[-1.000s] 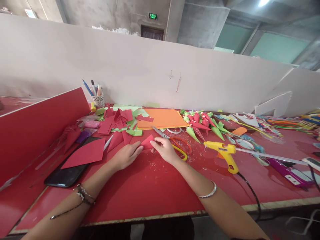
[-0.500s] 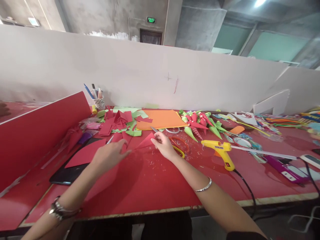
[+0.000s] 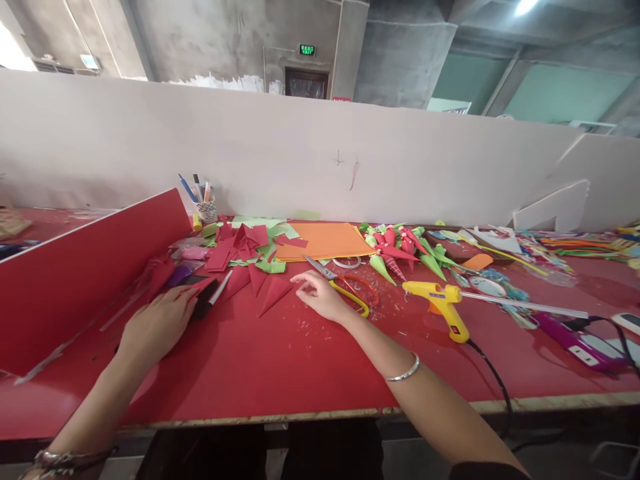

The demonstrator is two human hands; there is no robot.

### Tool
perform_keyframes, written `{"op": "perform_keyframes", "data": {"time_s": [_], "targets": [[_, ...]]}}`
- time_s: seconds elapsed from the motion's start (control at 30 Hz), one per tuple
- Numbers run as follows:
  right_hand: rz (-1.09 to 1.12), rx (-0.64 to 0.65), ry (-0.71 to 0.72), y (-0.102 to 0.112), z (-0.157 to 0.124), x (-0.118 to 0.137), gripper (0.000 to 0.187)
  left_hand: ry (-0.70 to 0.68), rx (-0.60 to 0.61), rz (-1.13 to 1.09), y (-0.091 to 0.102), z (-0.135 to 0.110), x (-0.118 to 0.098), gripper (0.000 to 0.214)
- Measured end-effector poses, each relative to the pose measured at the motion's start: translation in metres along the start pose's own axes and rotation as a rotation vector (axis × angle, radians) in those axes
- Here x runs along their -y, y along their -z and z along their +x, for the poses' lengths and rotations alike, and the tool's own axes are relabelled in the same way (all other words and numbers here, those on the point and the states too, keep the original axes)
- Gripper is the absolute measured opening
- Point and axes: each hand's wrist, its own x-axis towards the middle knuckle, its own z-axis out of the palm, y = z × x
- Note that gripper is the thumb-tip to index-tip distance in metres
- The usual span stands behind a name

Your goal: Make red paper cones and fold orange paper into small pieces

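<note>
My left hand lies flat, fingers spread, on a red paper sheet that covers a black phone at the left of the red table. My right hand rests on the table with loose, parted fingers and holds nothing. A folded red paper triangle lies on the table just left of its fingertips. Scissors with yellow and red handles lie right behind that hand.
A red divider board stands at the left. Red and green paper scraps, an orange sheet, a pen cup and paper cones fill the back. A yellow glue gun with its cord stands to the right.
My left hand left the red triangle and swung left onto the red sheet over the phone. My right hand let the triangle go; it now lies on the table.
</note>
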Motion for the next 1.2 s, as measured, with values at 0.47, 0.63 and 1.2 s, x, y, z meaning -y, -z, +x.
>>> {"op": "perform_keyframes", "data": {"time_s": [0.47,0.63,1.2], "targets": [[-0.729,0.169,0.255,0.007,-0.072,0.088,0.049,-0.48,-0.029,0.165,0.021,-0.029,-0.141,0.035],[-0.796,0.009,0.295,-0.01,-0.11,0.062,0.02,-0.574,-0.007,-0.01,0.022,-0.039,-0.159,0.023],[-0.458,0.056,-0.022,-0.002,-0.134,0.059,0.014,-0.657,0.253,-0.272,0.032,-0.057,-0.143,0.035]]}}
